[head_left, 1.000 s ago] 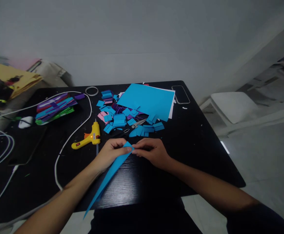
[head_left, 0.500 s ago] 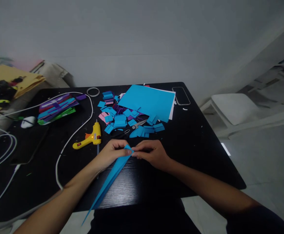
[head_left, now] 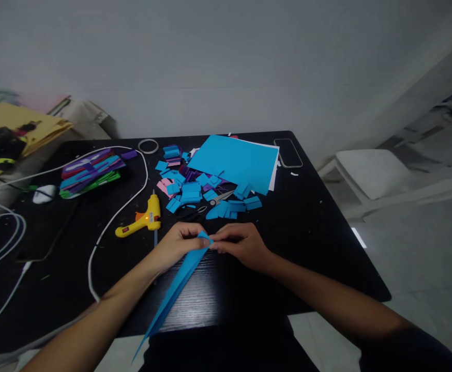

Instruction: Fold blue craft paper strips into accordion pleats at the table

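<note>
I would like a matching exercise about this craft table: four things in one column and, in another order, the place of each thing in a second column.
Things
1. glue gun
2. blue paper strip
3. phone
4. scissors

Places
A. far right part of the table, beside the large blue sheet
B. among the small blue paper pieces
C. pinched between the left hand and the right hand
D. beside the white cable, left of both hands

Pairs: 1-D, 2-C, 3-A, 4-B

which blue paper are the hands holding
The long tapering blue strip, pinched between left hand and right hand; the big sheet and small cut pieces lie untouched.
</note>
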`<state>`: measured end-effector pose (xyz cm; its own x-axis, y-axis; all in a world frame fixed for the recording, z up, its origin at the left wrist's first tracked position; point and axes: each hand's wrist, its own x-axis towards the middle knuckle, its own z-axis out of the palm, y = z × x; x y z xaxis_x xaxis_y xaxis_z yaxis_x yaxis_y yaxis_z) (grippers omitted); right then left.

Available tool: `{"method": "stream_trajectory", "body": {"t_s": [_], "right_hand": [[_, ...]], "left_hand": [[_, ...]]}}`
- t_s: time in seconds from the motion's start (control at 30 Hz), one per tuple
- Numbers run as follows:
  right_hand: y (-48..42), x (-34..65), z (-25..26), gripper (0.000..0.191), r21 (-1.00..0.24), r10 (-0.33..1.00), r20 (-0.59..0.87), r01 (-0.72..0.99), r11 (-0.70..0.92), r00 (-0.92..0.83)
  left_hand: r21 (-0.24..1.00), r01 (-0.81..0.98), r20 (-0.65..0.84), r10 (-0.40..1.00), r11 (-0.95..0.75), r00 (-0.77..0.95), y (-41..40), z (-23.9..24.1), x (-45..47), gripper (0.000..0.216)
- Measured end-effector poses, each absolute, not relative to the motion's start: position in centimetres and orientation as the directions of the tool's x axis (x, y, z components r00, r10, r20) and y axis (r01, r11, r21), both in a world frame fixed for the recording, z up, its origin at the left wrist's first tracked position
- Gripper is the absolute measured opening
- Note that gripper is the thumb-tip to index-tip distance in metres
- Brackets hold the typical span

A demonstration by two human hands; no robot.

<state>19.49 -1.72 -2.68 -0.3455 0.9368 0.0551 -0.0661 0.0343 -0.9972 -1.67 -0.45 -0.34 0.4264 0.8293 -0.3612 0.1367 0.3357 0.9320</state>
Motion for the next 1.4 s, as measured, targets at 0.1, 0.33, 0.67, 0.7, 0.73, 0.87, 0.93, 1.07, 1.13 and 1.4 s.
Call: {"method": "stream_trajectory", "body": {"t_s": [0.1,0.33,0.67,0.7,0.73,0.87,0.93,1.07,1.13,1.4], "right_hand": [[-1.6,19.3,-2.7,0.018,-0.996,0.942,0.037,-0.087,0.009,-0.334],[-1.3,19.2,-2.7,0.017,-0.991,0.945,-0.001,-0.126,-0.044,-0.327],[-1.4,18.9,-1.9,0.024,-0.953,0.884,-0.151,-0.173,-0.249,-0.442],[-1.4,18.8,-1.8,0.022,-0.951,0.885,-0.160,-0.170,-0.256,-0.437],[-1.3,18.8,-1.8,0.021,-0.951,0.887,-0.167,-0.166,-0.260,-0.431],[-1.1,18.9,-2.1,0.016,-0.954,0.895,-0.177,-0.151,-0.258,-0.409],[-1.0,19.0,-2.4,0.015,-0.957,0.897,-0.168,-0.153,-0.248,-0.409],[-0.8,19.1,-2.6,0.015,-0.962,0.905,-0.149,-0.153,-0.225,-0.397],[-0.8,19.2,-2.5,0.015,-0.965,0.909,-0.149,-0.143,-0.220,-0.390],[-0.6,19.3,-2.1,0.016,-0.967,0.914,-0.141,-0.144,-0.209,-0.381]], "left_hand": [[0.929,0.128,-0.370,0.837,0.349,0.403,-0.5,-0.2,-1.5,0.022],[0.906,0.075,-0.417,0.846,0.417,0.333,-0.4,-0.1,-1.5,0.026],[0.938,0.106,-0.345,0.860,0.329,0.376,-0.6,-0.5,-1.4,0.022],[0.942,0.117,-0.335,0.861,0.315,0.382,-0.7,-0.5,-1.3,0.022],[0.945,0.127,-0.326,0.865,0.300,0.383,-0.7,-0.5,-1.3,0.022],[0.955,0.155,-0.294,0.889,0.254,0.352,-0.7,-0.3,-1.1,0.034],[0.958,0.168,-0.279,0.895,0.233,0.349,-0.6,-0.3,-1.1,0.035],[0.960,0.183,-0.266,0.897,0.213,0.354,-0.5,-0.2,-1.1,0.037],[0.962,0.178,-0.260,0.902,0.209,0.346,-0.6,-0.2,-1.2,0.036],[0.976,0.145,-0.201,0.929,0.163,0.312,-1.0,0.0,-1.1,0.035]]}}
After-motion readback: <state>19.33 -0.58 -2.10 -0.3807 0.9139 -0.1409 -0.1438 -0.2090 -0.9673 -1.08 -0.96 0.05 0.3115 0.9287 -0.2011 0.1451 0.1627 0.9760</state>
